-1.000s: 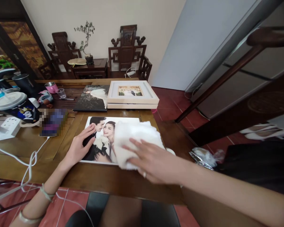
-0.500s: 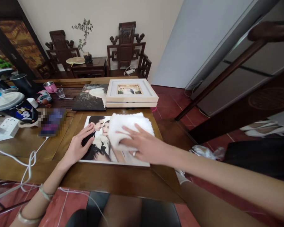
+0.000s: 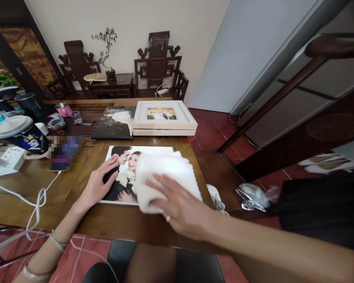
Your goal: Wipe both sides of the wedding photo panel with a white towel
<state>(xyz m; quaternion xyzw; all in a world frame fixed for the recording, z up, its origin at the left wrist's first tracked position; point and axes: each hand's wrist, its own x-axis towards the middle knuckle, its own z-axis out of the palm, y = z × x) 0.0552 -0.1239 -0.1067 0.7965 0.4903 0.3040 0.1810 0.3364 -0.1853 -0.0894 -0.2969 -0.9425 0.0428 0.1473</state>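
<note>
A photo album or panel with a wedding portrait [image 3: 125, 179] lies flat on the wooden table, its printed side up. My left hand [image 3: 98, 182] rests on its left edge, fingers stretched out and nothing in them. Over the right part of the portrait spreads a folded white towel [image 3: 168, 167], which hides that side and hangs slightly past the lower edge. My right hand [image 3: 181, 208], wearing a ring, presses on the towel with its fingers and holds it; the thumb is partly hidden.
Behind the portrait lie a dark photo book [image 3: 115, 124] and a stacked pale wooden picture frame [image 3: 165, 129]. To the left are a phone [image 3: 65, 154] with a white cable, a lidded cup [image 3: 29, 133], a power strip [image 3: 11, 159] and a pink mug [image 3: 63, 110].
My right hand has drawn the towel down towards me and slightly right, baring the portrait's top edge and covering its lower right. My left hand stays in place.
</note>
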